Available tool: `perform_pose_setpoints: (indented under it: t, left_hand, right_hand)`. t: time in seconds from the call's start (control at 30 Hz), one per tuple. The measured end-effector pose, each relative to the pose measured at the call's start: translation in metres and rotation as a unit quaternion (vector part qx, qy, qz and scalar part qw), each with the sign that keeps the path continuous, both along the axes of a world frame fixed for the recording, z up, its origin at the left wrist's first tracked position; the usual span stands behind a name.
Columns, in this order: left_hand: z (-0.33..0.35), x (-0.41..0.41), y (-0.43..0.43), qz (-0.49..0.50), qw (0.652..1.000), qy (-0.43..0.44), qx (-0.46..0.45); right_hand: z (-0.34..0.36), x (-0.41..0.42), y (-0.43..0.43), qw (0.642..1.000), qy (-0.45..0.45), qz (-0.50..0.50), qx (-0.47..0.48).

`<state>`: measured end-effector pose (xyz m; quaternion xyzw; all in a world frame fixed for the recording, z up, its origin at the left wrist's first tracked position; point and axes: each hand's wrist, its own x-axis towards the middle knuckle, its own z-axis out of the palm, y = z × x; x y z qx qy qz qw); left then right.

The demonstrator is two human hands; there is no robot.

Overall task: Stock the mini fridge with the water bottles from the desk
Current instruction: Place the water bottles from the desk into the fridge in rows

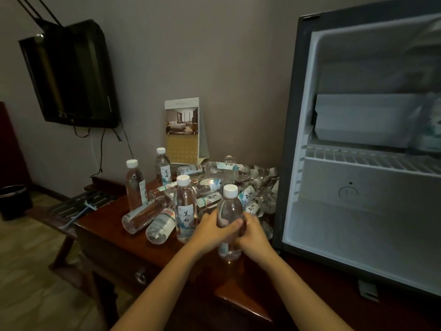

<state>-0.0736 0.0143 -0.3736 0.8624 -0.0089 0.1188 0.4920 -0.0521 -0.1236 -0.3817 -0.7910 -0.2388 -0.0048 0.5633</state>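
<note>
1. Two hands, left hand (212, 230) and right hand (253, 236), are curled round one upright water bottle (230, 209), probably for steadiness.
2. It is held near the desk's (107, 232) front edge, just beside the open mini fridge (358, 223).

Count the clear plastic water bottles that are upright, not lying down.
4: the far-left bottle, the rear bottle, the front-centre bottle, and the held bottle, gripped by left hand and right hand. The pile of lying bottles may hide more.
</note>
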Motion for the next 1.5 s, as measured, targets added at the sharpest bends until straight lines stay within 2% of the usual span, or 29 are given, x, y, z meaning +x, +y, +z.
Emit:
perform_pose_setpoints:
  t: [0.07,0.17,0.23,0.43,0.53,0.8,1.03,1.17,1.3,1.5]
  left_hand:
    - [-0.003,0.000,0.001,0.005,0.999,0.007,-0.036]
    - [-0.006,-0.005,0.000,-0.015,0.989,0.040,-0.144]
    - [-0.007,-0.006,-0.003,-0.020,0.983,0.046,-0.175]
    - [-0.005,-0.017,-0.007,-0.046,0.982,0.027,-0.181]
    - [-0.002,-0.025,-0.007,-0.068,0.981,0.029,-0.178]
    - [-0.009,-0.032,-0.008,-0.074,0.987,0.034,-0.138]
    - [0.007,-0.035,-0.036,-0.122,0.989,-0.010,-0.088]
    - [0.035,-0.031,-0.073,-0.145,0.984,-0.067,-0.081]
    - [0.073,-0.022,-0.115,-0.183,0.968,-0.119,-0.121]
    - [0.155,0.006,-0.189,-0.256,0.937,-0.174,-0.160]
  right_hand:
    - [0.000,0.000,-0.009,1.000,0.007,0.006,0.000]
    - [-0.002,0.000,-0.019,0.998,0.054,0.006,0.028]
    - [-0.004,0.000,-0.022,0.997,0.067,0.010,0.032]
    - [-0.009,-0.013,-0.017,0.997,0.056,0.046,-0.030]
    - [-0.014,-0.018,-0.014,0.997,0.057,0.055,-0.023]
    - [-0.019,-0.031,-0.023,0.997,0.013,0.038,-0.063]
    - [-0.013,-0.049,-0.058,0.999,-0.013,0.027,-0.016]
    - [0.013,-0.055,-0.089,0.998,-0.047,-0.009,0.029]
    - [0.058,-0.052,-0.126,0.992,-0.099,-0.061,0.041]
    - [0.138,-0.039,-0.192,0.959,-0.233,-0.162,0.020]
